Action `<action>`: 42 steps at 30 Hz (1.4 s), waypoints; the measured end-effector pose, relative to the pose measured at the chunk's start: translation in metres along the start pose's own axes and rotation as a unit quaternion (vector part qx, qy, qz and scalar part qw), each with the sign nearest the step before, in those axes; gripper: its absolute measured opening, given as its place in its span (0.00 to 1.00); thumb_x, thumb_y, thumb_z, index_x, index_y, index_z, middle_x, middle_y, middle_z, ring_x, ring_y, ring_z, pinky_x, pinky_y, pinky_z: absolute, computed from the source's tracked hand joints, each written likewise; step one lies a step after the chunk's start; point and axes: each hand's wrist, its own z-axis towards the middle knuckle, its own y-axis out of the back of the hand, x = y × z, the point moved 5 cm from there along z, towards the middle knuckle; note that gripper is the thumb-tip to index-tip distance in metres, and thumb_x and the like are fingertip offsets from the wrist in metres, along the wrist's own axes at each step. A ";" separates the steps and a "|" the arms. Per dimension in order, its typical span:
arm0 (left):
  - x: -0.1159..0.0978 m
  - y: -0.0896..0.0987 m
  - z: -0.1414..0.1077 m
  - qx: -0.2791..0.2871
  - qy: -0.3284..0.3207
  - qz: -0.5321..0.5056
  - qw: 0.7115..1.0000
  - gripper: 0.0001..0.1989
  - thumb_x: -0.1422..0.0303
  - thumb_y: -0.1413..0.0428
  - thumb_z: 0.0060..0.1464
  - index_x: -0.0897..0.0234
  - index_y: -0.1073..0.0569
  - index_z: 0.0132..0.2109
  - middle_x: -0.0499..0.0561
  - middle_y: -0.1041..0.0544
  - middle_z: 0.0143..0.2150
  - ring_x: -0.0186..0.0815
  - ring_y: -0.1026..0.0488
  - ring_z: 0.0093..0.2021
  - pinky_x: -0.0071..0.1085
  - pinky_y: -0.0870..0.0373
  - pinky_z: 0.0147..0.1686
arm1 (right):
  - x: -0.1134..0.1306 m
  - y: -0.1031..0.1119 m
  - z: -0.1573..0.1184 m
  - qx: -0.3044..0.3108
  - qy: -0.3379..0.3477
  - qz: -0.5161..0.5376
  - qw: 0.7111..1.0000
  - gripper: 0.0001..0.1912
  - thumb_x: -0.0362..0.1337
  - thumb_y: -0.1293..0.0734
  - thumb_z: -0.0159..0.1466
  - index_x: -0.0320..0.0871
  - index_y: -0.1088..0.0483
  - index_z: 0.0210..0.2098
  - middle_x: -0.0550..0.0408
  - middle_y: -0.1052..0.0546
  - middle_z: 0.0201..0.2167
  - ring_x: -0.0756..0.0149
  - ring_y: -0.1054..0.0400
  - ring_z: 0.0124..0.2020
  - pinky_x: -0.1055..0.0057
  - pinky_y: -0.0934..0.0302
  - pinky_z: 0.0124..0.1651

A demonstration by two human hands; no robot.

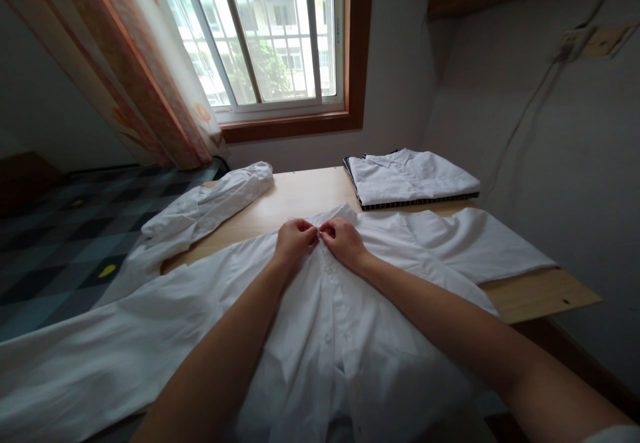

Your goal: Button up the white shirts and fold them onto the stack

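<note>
A white button-up shirt (400, 310) lies spread front up, its sleeves out to both sides and its collar toward the window. Just below the collar, my left hand (296, 238) pinches the edge of the shirt's front opening. My right hand (342, 238) pinches the same spot from the other side, and the fingertips of both hands nearly touch. Whatever button lies between the fingers is hidden. Lower down, the two front edges lie side by side, apart near the hem, with small buttons showing.
The shirt lies on a light wooden table (305, 190). At the back right sits a folded white shirt (415, 176) on dark striped cloth. Another crumpled white garment (205, 210) is at the left, beside a checked bed (65, 243). A window and curtain are behind.
</note>
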 end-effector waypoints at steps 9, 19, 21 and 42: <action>0.007 -0.004 0.000 0.015 0.073 -0.125 0.989 0.09 0.72 0.40 0.39 0.69 0.24 0.32 0.48 0.24 0.21 0.31 0.28 0.22 0.27 0.31 0.25 | -0.001 -0.002 -0.001 0.001 0.001 -0.003 1.000 0.06 0.28 0.33 0.59 0.40 0.24 0.34 0.54 0.24 0.31 0.67 0.32 0.34 0.72 0.39 0.40; 0.003 -0.007 -0.001 0.034 0.068 -0.128 0.989 0.10 0.75 0.43 0.40 0.69 0.24 0.35 0.47 0.26 0.20 0.30 0.30 0.21 0.25 0.34 0.23 | 0.002 -0.001 -0.002 0.002 0.015 -0.013 1.000 0.06 0.28 0.33 0.60 0.40 0.24 0.34 0.53 0.24 0.33 0.66 0.32 0.35 0.71 0.38 0.42; 0.003 -0.007 -0.001 0.036 0.065 -0.127 0.989 0.10 0.74 0.43 0.41 0.69 0.24 0.35 0.47 0.26 0.20 0.30 0.30 0.21 0.25 0.34 0.23 | 0.001 -0.001 -0.002 0.000 0.013 -0.010 1.000 0.05 0.28 0.33 0.60 0.40 0.24 0.34 0.54 0.24 0.32 0.66 0.32 0.36 0.71 0.38 0.42; 0.005 -0.010 0.001 0.079 0.063 -0.201 0.974 0.15 0.68 0.33 0.33 0.70 0.23 0.32 0.47 0.26 0.20 0.28 0.32 0.21 0.24 0.37 0.23 | -0.005 -0.001 0.001 0.012 0.001 0.014 1.000 0.05 0.29 0.32 0.60 0.39 0.23 0.35 0.54 0.24 0.31 0.68 0.31 0.33 0.72 0.38 0.41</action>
